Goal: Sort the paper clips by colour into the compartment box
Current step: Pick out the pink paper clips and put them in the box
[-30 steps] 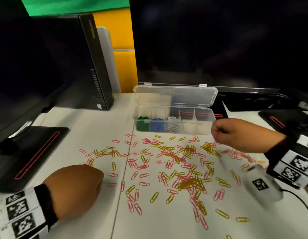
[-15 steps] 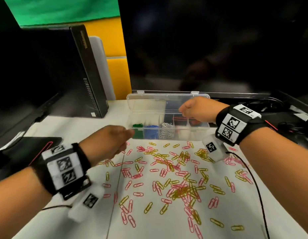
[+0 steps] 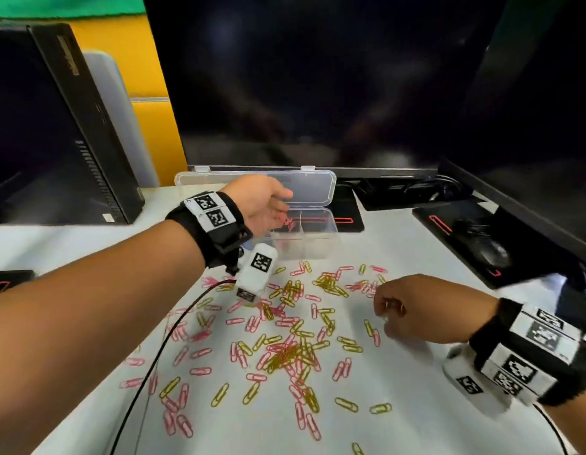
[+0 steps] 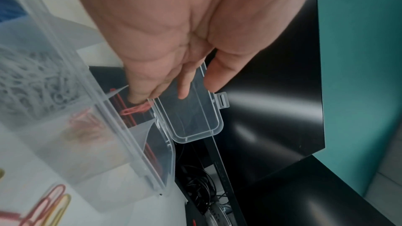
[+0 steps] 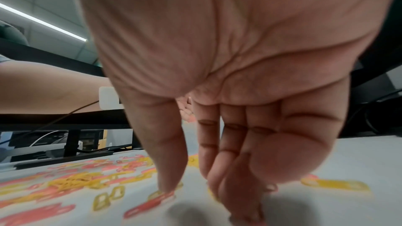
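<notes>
The clear compartment box stands open at the back of the white table, its lid laid back. My left hand hovers over a right-hand compartment with relaxed fingers. A pink clip lies just under the fingertips over that compartment. Silver clips fill the compartment beside it. Pink and yellow clips lie scattered over the table. My right hand is low over the right side of the scatter. Its thumb tip touches the table at a clip and the fingers bend down, apart from the thumb.
A black computer case stands at the back left, and a dark monitor behind the box. A black mouse sits on a dark stand base at the right. My left wrist's cable trails across the clips.
My left hand has moved from left of the box to above its right compartments. My right hand has left the box and dropped to the clips on the right.
</notes>
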The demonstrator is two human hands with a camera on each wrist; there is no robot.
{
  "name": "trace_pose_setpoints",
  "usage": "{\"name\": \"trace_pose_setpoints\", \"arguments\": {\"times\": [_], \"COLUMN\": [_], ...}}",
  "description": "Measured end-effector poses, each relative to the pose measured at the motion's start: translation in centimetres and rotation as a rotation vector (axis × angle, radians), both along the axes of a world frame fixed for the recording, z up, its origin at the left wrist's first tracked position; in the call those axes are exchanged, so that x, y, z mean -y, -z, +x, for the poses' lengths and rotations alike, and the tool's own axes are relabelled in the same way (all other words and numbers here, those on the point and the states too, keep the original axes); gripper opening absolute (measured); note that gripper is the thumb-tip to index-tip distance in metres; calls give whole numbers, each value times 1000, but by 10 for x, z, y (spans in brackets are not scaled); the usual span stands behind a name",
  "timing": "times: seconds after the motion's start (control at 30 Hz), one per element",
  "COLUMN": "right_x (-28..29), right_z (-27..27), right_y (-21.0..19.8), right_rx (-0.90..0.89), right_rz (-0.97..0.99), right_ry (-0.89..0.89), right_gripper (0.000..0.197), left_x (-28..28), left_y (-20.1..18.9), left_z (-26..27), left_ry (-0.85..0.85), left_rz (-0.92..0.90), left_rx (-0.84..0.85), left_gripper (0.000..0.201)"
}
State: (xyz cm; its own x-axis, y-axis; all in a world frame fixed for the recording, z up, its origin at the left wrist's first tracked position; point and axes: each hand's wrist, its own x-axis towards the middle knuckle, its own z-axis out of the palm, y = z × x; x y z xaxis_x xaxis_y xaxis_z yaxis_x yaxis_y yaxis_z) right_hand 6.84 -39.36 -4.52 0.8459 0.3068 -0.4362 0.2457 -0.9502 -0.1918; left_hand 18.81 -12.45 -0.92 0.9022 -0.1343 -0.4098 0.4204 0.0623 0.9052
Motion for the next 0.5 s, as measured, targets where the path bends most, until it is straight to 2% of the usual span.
{"name": "trace_pose_setpoints", "arguments": {"times": [0.1,0.17,0.23,0.27,0.37,0.4,0.43,0.5], "right_x": [-6,-18,-32,-41,-71,-82,-93,-112], "right_z": [3,11,26,36,73,84,94,107], "right_y": [0,-7,-15,-18,-22,-23,-23,-24], "right_rx": [32,91,231,305,502,519,526,486], "right_rz": [8,26,80,112,164,146,127,45], "right_ry": [-24,-53,-94,-113,-172,-202,-248,-309], "right_gripper": [9,3,3,5,15,19,24,34], "left_x": [2,2,-2,-6,-25,-31,-38,-48], "left_y": [-3,-5,-7,-7,-6,-5,-3,3], "left_z": [-6,-11,-14,-16,-29,-34,-38,-45], "left_ry": [12,-15,-29,6,262,308,333,405], "left_rz": [23,16,131,305,1242,1453,1567,1618], "left_rx": [19,98,207,294,578,615,629,641], "left_gripper": [37,31,19,16,18,20,23,29]}}
